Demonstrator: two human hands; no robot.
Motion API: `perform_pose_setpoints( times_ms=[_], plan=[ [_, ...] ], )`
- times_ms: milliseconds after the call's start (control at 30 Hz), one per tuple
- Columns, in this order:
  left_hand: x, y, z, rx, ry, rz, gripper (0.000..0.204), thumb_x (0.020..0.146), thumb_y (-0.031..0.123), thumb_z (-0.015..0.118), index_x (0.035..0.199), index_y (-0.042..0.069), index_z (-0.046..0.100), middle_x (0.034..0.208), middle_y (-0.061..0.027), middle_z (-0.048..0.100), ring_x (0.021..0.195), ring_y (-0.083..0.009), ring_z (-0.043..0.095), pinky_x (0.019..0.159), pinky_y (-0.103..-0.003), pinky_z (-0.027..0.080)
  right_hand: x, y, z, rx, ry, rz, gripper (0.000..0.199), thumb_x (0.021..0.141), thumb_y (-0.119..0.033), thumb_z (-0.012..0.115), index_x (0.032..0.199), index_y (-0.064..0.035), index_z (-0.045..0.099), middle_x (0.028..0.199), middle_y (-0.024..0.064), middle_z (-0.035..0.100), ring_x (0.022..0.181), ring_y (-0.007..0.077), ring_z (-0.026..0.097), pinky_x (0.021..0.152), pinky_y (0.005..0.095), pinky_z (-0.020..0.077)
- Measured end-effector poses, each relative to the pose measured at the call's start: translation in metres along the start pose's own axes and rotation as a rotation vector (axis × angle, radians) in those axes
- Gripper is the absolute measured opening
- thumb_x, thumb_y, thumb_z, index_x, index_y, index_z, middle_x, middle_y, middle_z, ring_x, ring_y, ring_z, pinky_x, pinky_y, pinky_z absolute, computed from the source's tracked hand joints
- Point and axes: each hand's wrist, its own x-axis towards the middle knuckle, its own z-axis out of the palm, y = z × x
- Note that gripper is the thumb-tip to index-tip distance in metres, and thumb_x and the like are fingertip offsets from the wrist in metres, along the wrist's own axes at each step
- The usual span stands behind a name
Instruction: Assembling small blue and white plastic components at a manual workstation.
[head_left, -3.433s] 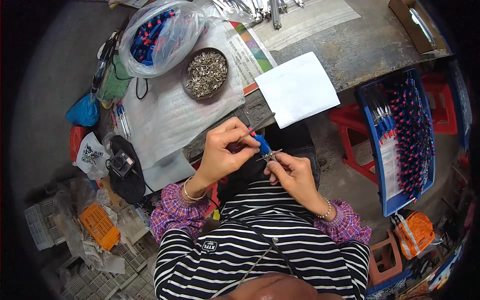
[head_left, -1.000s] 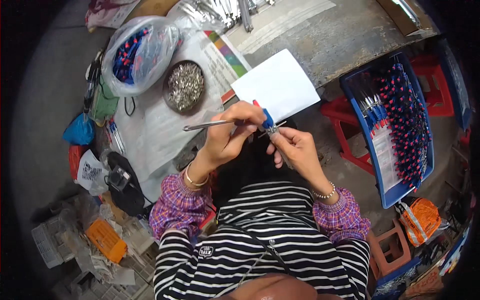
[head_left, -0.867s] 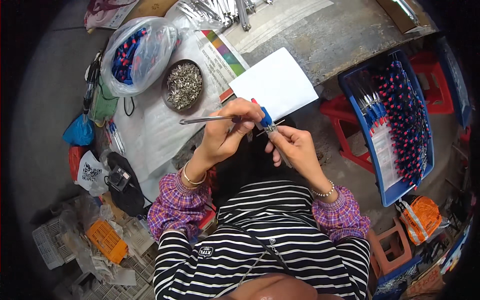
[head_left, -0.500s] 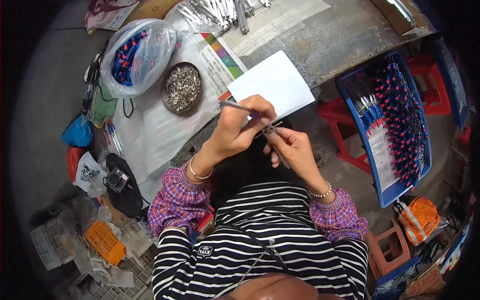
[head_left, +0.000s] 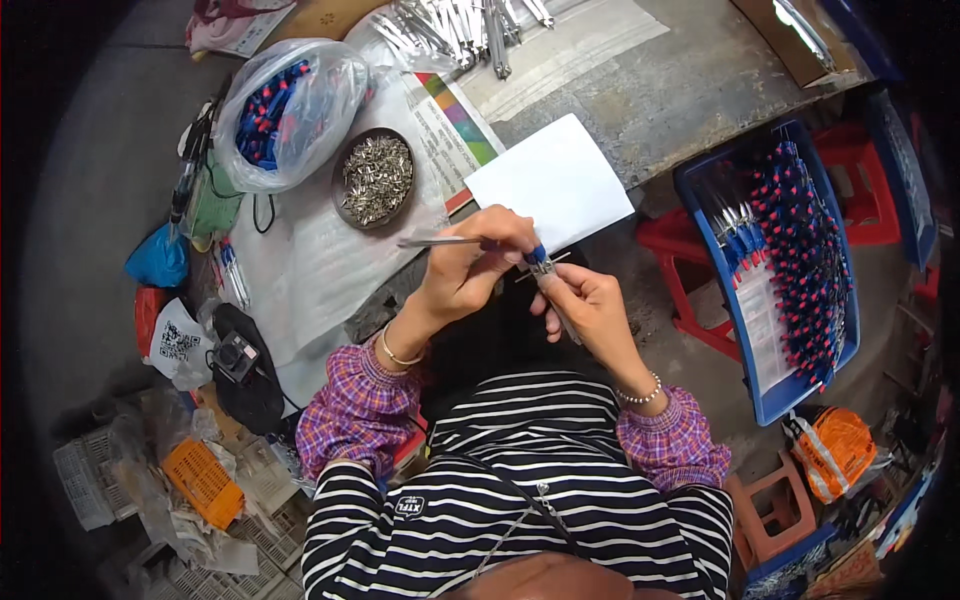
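Note:
My left hand (head_left: 465,272) is closed, and a slim grey metal strip (head_left: 430,242) sticks out of it to the left. My right hand (head_left: 590,298) is closed in a pinch on a narrow metal piece (head_left: 571,329) that slants down below its fingers. Between the two hands, at the upper end of that piece, sits a small blue part (head_left: 540,254). A thin metal pin (head_left: 558,257) crosses there. The left fingertips are beside the blue part; whether they grip it is hard to tell. Both hands are over my lap, at the table's near edge.
A brown bowl of small metal parts (head_left: 343,200) and a plastic bag of blue-and-red pieces (head_left: 330,130) stand on the left of the table. White paper (head_left: 560,180) lies ahead. Metal pieces (head_left: 470,30) are heaped behind. At right, a blue tray (head_left: 765,408) of blue-and-red tools rests by red stools (head_left: 670,228).
A blue part now shows between my hands where bare metal was visible. My left hand has turned, and its metal strip lies flatter and reaches further left. My right hand keeps its pinch.

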Motion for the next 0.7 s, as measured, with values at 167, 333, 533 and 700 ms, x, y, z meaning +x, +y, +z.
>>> perform_pose_setpoints(
  times_ms=[167, 333, 533, 700],
  plan=[
    [0.003, -0.001, 0.001, -0.171, 0.169, 0.014, 0.010, 0.090, -0.003, 0.047, 0.099, -0.001, 0.048, 0.089, -0.0140, 0.057, 0.085, -0.0218, 0.058, 0.089, -0.042, 0.045, 0.005, 0.002, -0.004, 0.041, 0.005, -0.037, 0.022, 0.092, -0.016, 0.052, 0.087, 0.0029, 0.061, 0.069, 0.0057, 0.060, 0.050, 0.0056, 0.052, 0.043, 0.0196, 0.0448],
    [-0.002, 0.014, -0.012, -0.072, 0.244, -0.022, 0.010, 0.090, -0.002, 0.043, 0.100, -0.001, 0.045, 0.083, -0.0142, 0.057, 0.076, -0.0199, 0.058, 0.083, -0.040, 0.049, 0.002, -0.007, -0.001, -0.053, 0.015, -0.038, 0.018, 0.091, -0.011, 0.052, 0.095, 0.0044, 0.060, 0.071, 0.0066, 0.061, 0.050, 0.0064, 0.052, 0.044, 0.0197, 0.0437],
    [-0.019, 0.045, -0.005, -0.284, 0.319, -0.621, 0.022, 0.089, 0.009, 0.054, 0.110, 0.007, 0.053, 0.077, 0.0007, 0.055, 0.053, -0.0028, 0.045, 0.045, -0.017, 0.035, -0.030, -0.016, 0.034, -0.141, 0.009, -0.246, 0.018, 0.091, -0.008, 0.049, 0.086, 0.0046, 0.060, 0.065, 0.0060, 0.059, 0.052, 0.0079, 0.052, 0.048, 0.0214, 0.0433],
    [-0.034, 0.041, -0.008, -0.398, 0.355, -0.591, 0.020, 0.084, 0.007, 0.060, 0.103, 0.002, 0.055, 0.090, -0.0024, 0.060, 0.071, -0.0047, 0.052, 0.060, -0.019, 0.043, -0.026, -0.002, 0.045, -0.209, -0.022, -0.252, 0.022, 0.092, -0.013, 0.049, 0.080, 0.0026, 0.058, 0.066, 0.0050, 0.058, 0.052, 0.0077, 0.050, 0.050, 0.0213, 0.0431]
  ],
)
